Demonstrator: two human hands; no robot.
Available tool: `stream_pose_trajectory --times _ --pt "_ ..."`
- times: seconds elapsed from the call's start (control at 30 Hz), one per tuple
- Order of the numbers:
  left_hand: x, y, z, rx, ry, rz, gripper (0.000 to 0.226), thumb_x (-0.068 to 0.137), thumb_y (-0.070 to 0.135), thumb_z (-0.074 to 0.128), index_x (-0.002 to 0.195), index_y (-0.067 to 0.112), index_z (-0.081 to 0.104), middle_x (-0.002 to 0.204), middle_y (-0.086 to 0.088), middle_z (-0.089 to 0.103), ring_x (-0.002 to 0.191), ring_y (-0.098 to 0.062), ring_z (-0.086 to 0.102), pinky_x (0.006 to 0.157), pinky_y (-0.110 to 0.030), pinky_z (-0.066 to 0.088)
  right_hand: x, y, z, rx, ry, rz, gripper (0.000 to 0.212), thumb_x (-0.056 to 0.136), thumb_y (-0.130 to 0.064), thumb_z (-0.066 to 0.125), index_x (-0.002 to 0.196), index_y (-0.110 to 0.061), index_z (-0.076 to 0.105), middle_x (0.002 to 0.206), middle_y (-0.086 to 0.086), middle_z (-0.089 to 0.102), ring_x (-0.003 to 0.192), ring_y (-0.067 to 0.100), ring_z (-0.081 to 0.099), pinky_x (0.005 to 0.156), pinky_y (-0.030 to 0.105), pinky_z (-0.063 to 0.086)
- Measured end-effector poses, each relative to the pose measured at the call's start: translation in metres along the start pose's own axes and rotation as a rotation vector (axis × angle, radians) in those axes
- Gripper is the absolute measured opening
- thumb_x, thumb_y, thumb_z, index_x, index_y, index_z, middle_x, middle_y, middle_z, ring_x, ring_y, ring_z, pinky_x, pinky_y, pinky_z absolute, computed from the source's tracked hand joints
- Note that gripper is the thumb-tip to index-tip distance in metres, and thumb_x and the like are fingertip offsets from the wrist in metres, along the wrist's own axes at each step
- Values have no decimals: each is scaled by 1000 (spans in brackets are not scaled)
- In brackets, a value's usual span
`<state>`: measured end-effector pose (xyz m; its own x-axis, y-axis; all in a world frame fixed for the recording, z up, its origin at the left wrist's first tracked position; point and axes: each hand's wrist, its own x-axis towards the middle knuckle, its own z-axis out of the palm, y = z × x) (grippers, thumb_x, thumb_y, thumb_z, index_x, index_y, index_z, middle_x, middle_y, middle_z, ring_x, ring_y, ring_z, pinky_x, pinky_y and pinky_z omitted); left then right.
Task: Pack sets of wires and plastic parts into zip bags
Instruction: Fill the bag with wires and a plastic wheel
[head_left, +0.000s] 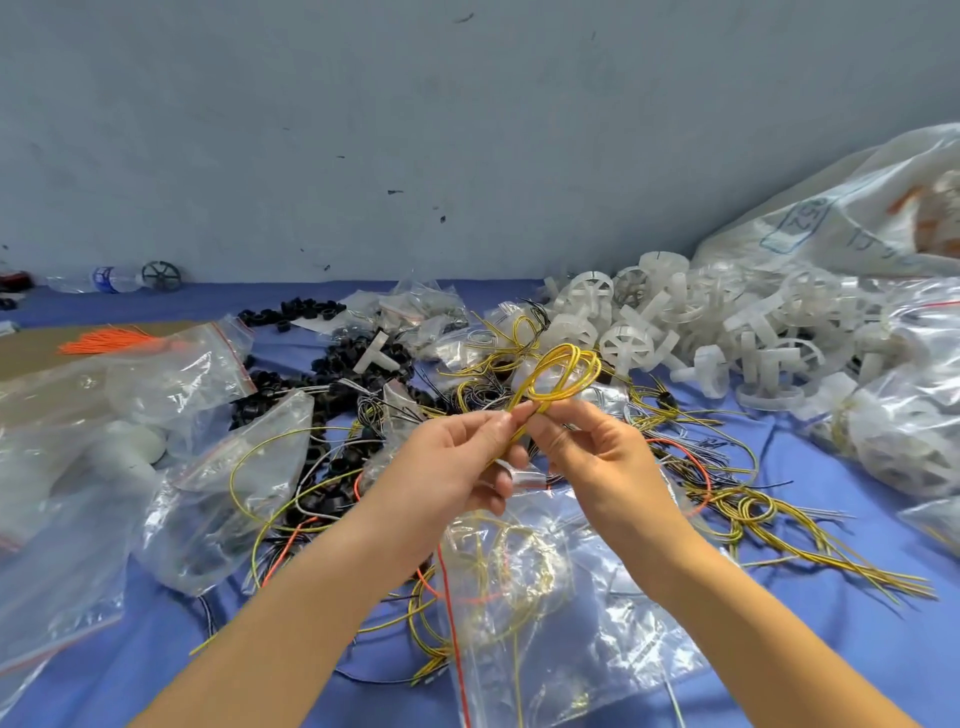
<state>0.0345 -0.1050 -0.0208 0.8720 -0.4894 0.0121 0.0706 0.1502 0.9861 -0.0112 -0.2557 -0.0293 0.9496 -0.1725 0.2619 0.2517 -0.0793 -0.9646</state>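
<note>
At lower centre a clear zip bag (545, 597) lies on the blue counter (857, 649). Above it, at frame centre, the left hand (457, 462) and right hand (597, 457) each pinch the coiled yellow wire (563, 374). Beyond, white plastic parts (675, 322) are heaped. Risk: slackened grip lets the springy coil unwind and snag loose wires.

The counter (857, 613) is covered with matt blue cloth, creased in places. Clear zip bags (561, 613) are thin glossy plastic, crinkled and catching the light. The yellow wire loop (563, 375) has smooth, slightly shiny plastic coating. White wheels (626, 344) look like translucent, frosted plastic; black rings (291, 312) are dull plastic. The wall (415, 130) behind is matt, scuffed, grey-blue paint. A brown cardboard sheet (31, 353) looks flat and matt.
</note>
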Motion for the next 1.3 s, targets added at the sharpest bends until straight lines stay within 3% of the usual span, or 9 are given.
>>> stream_pose_trajectory --times 0.13,0.23,0.37,0.5,0.63,0.77,1.07,1.17,1.3 --pt "0 12 -17 62 -3 -16 28 82 23 63 103 7 71 73 -2 66 55 -9 56 49 -19 48 -2 4 3 -32 34 -2 18 96 -29 58 112 -25 65 98 -9 72 87 4 65 78 27 49" --pt "-1 28 -37 21 119 -37 23 90 14 60 107 1 67 69 -2 66 53 -9 56 47 -19 49 -9 12 0 -497 53 -198 29 101 -27 51 130 -28 53 108 -9 61 97 7 59 90 36 49" --pt "-6 39 -71 15 225 -110 18 95 12 57 106 2 67 67 -1 64 49 -8 56 44 -18 48 -23 11 5 -968 -337 -574 62 85 5 57 131 -36 56 138 -1 48 122 17 49 101 34 45" --pt "-16 31 -102 46 132 -244 25 88 21 63 105 6 72 71 1 61 53 -8 56 43 -18 47 -36 12 19 -1174 -570 -681 71 62 -1 67 119 -43 63 149 1 44 128 21 48 99 37 44" --pt "-29 23 -118 138 -47 -344 34 81 28 70 107 6 73 72 2 58 57 -9 56 44 -20 46 -35 16 20 -1188 -487 -717 32 70 -13 75 92 -34 64 142 1 52 124 21 53 96 37 48" --pt "-44 21 -120 272 -180 -385 33 82 29 74 101 2 72 71 -4 54 63 -18 61 47 -25 50 -27 16 12 -1040 -251 -596 10 86 -14 53 90 -22 58 131 5 55 108 27 58 82 41 50" --pt "-48 17 -49 524 -123 -240 24 99 15 53 97 -3 69 61 -2 51 48 -14 55 39 -22 43 -27 7 20 -861 -135 -470 11 91 -12 47 96 -16 55 120 -1 54 92 23 57 73 33 41" --pt "-41 8 -25 500 -156 -212 33 103 15 45 78 1 60 57 -6 56 40 -14 52 41 -21 44 -30 2 28 -876 -149 -468 16 91 -19 40 96 -16 55 123 -1 54 94 23 57 77 30 39" --pt "-27 -7 -7 345 -168 -229 27 99 -7 37 86 -6 60 61 -11 59 52 -18 58 49 -24 48 -32 -2 35 -884 -160 -470 28 89 -23 32 96 -12 56 128 2 54 94 24 58 79 31 39"
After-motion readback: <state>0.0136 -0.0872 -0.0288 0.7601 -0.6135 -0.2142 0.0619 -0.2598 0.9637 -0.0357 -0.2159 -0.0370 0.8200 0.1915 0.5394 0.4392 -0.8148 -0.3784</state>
